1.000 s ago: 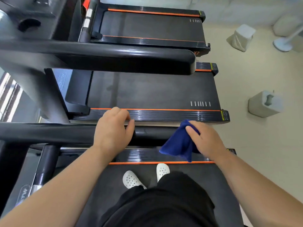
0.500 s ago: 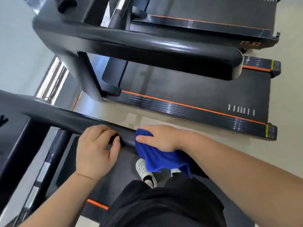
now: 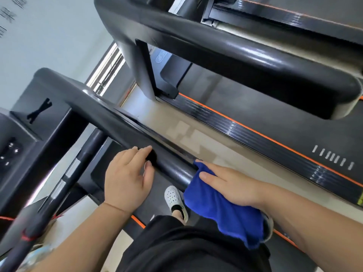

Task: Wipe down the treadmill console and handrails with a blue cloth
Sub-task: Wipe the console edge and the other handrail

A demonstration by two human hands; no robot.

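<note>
We count two hands, one cloth, two thick black rails and three treadmills. Our landmark is the near handrail (image 3: pixel 121 124), which runs slanting across the middle.

The left hand (image 3: pixel 127 177) sits on the near handrail, fingers curled over its top and thumb along its near side, so it grips the bar. Just to the right of it on the same rail, the right hand (image 3: pixel 233 185) wraps the blue cloth (image 3: pixel 222 211) around the bar: the thumb lies on the near side and one fingertip shows past the far edge, so it is clamped on the cloth. The two hands are near but apart.

The cloth is deep blue, soft and a little fuzzy. Its upper part is folded over the near handrail under the palm, and the rest hangs loose below the rail.

Beyond the near handrail stands the second handrail (image 3: pixel 235 55), above a deck with an orange stripe (image 3: pixel 255 132) and a row of short white dashes (image 3: pixel 334 160). Below the rail we see one white perforated shoe (image 3: pixel 173 197).

At the left end of the rail is the console (image 3: pixel 11 150), with a black wrench-shaped mark (image 3: pixel 39 110) close to it. The characters on the wall (image 3: pixel 11 14) and a blue badge (image 3: pixel 161 57) are too blurred for us to read.
</note>
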